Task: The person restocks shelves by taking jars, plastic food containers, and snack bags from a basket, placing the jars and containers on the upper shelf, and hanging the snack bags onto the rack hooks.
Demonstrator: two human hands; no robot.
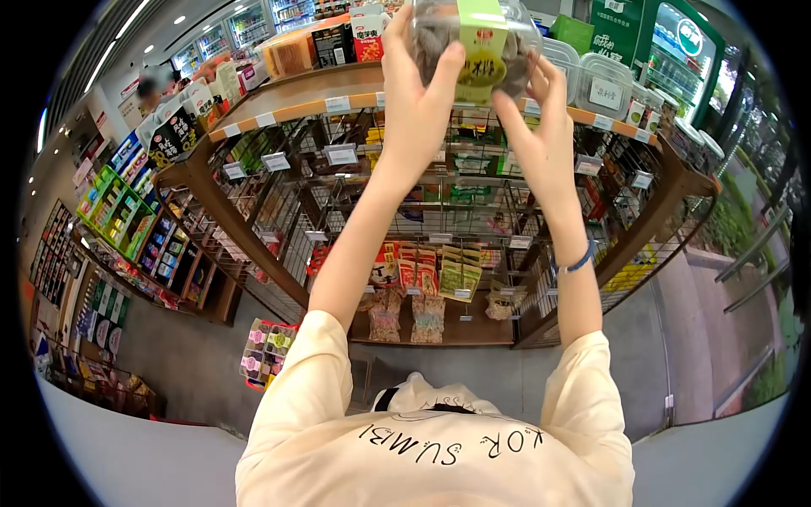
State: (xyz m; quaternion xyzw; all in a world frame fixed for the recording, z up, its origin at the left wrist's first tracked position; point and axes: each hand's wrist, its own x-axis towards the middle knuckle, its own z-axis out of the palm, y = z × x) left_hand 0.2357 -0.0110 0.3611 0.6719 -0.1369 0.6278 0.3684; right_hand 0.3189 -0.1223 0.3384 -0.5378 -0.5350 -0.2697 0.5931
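Observation:
A clear plastic box with a green label is raised at the top of the view, above the shelf's top board. My left hand grips its left side, with the thumb across the front. On the right side my right hand holds the box too, its thumb near the lower edge and its fingers curled at the corner. Dark contents show through the plastic. Just right of the box, clear tubs stand on the top board.
The wooden top board carries boxes at the left. Bagged snacks sit on the lower shelves. A carton of packs is on the floor at the left. Glass and a path are at the right; a person stands far left.

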